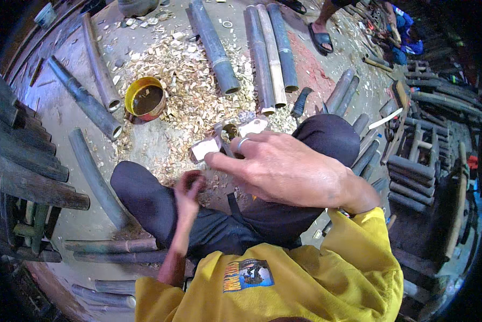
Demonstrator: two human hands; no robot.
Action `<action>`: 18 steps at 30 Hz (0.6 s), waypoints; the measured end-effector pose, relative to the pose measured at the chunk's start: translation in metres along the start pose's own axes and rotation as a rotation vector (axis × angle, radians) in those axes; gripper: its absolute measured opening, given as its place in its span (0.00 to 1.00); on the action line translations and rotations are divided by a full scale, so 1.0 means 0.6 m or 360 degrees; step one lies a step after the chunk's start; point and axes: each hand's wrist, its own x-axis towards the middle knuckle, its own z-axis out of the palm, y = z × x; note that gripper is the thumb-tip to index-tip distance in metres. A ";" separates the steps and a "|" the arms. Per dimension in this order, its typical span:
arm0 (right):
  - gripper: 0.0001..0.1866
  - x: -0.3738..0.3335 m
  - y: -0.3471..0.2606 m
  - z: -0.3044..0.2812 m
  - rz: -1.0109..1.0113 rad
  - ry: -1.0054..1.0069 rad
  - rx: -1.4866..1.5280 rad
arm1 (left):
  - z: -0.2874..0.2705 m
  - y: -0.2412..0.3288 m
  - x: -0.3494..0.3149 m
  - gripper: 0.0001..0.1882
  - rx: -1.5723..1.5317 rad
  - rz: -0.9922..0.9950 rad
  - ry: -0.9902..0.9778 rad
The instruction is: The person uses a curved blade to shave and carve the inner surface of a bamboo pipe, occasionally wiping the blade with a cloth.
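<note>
My right hand (289, 166) reaches across the middle, close to the camera, with bent fingers and a ring. Its thumb and fingertips close on something I cannot make out beside two white, paper-like pieces. The left white piece (205, 149) lies by the thumb tip; the right white piece (253, 127) shows beyond the fingers. Between them is a brownish hollow thing (229, 130), partly covered by the hand. Lower and to the left, my left hand (190, 185) hovers near my left knee. Its fingers are curled but smeared by motion, and nothing is clearly visible in them.
Pale wood chips (187, 80) cover the floor ahead. A yellow bucket (144, 99) of dark liquid stands front left. Dark bamboo poles (214, 48) lie around, with stacked lengths (37, 177) at left and bamboo frames (415, 161) at right. Another person's sandalled foot (320, 37) is far right.
</note>
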 end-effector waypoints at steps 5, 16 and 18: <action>0.19 -0.013 0.018 0.000 -0.0173 0.0333 0.0174 | 0.042 -0.090 -0.031 0.09 0.0077 -0.0120 -0.0360; 0.26 -0.029 0.465 0.270 0.1472 0.0948 0.0432 | 0.062 -0.088 -0.018 0.08 0.0159 -0.0495 0.0043; 0.33 0.023 0.496 0.387 0.1742 0.0550 0.0814 | 0.043 -0.104 -0.030 0.08 0.0201 -0.0506 0.0098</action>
